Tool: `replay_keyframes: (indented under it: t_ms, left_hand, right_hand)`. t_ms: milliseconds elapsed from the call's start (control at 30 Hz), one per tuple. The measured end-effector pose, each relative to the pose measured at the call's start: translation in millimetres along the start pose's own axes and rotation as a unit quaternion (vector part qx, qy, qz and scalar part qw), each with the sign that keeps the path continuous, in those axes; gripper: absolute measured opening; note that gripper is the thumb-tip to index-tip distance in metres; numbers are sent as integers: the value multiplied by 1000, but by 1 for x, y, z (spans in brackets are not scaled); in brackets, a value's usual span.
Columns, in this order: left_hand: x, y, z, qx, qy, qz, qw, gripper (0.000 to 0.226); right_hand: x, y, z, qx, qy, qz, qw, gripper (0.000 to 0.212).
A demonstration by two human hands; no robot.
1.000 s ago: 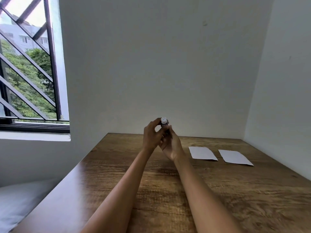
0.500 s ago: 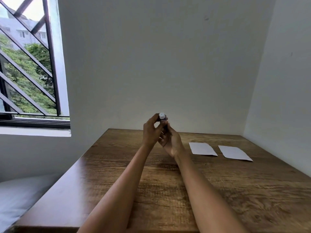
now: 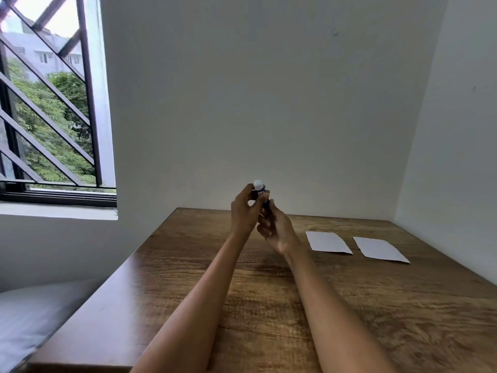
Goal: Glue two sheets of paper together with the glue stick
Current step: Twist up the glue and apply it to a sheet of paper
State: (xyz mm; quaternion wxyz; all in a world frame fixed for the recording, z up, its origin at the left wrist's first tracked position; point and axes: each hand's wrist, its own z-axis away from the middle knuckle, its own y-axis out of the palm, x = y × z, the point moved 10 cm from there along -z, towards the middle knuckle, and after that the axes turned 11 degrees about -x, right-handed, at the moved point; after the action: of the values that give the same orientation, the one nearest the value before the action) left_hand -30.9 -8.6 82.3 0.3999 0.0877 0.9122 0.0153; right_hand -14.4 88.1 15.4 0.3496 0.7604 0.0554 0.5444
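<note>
Evidently uncapping: left hand (image 3: 246,211) pinches the glue stick (image 3: 260,191) near its white top, right hand (image 3: 277,227) grips its base; two sheets (image 3: 328,242) wait at three o'clock on the counter (image 3: 188,265).

Glue stick (image 3: 260,194) body (behind hands (image 3: 258,216))

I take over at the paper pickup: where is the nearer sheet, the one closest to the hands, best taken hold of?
The nearer sheet lies flat on the table, apart from the far sheet, so no edge stands up. Probably best: press fingertips on its near right corner, slide it up, then pinch there, coming from the front. Both hands are busy: left hand and right hand hold the glue stick.
</note>
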Motion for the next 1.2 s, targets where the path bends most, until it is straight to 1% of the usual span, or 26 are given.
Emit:
replay_keyframes:
  t_ms: [67,133,200,267,333,400,467,567,633,733,833,867,933,1000,1067,1200]
  left_hand:
    - [3,1,0,5,-6,-5,1000,19]
    - [0,5,1,22,9,-16,1000,20]
    - [-3,8,2,32,18,-17,999,20]
    - [-2,7,2,28,13,-11,999,20]
    - [1,3,0,20,4,-9,1000,19]
    - [3,2,-1,22,-3,-3,1000,17]
    - [1,6,1,33,-2,3,999,17]
    - [-5,14,4,45,8,1,999,18]
    - [-6,14,4,42,9,4,999,17]
    - [-1,4,0,18,-13,17,1000,18]
    - [2,-3,-2,6,-31,19,999,18]
    - [0,-1,0,14,-23,15,1000,18]
    - [-5,5,3,33,-5,1,999,17]
    - [-5,7,3,36,-6,-7,999,18]
    - [-1,3,1,26,-21,-1,999,18]
    - [7,-7,-1,0,-46,0,999,16]
  right_hand:
    - [-2,-1,0,-13,0,27,1000,35]
    - [-5,-6,0,-46,7,63,997,47]
    - [-8,-12,-1,-75,9,85,994,52]
    - [-9,-12,-2,-71,12,77,994,47]
    - [-10,-7,-2,-48,18,43,998,36]
    - [-6,-4,-1,-28,15,17,999,30]
    - [-2,-4,-1,-21,8,20,1000,32]
    - [0,-12,-2,-55,0,48,997,46]
    - [-2,-11,-2,-57,1,44,997,50]
    - [-6,-1,0,-18,17,13,1000,41]
    - [-3,-1,1,-5,15,14,1000,31]
    - [-3,-2,0,-8,14,24,1000,33]
    - [-6,-7,-1,-30,22,54,998,42]
    - [-9,-11,-2,-57,28,81,995,49]
    - [-9,-8,-2,-52,21,95,994,48]
    - [-8,3,-1,-8,16,70,997,36]
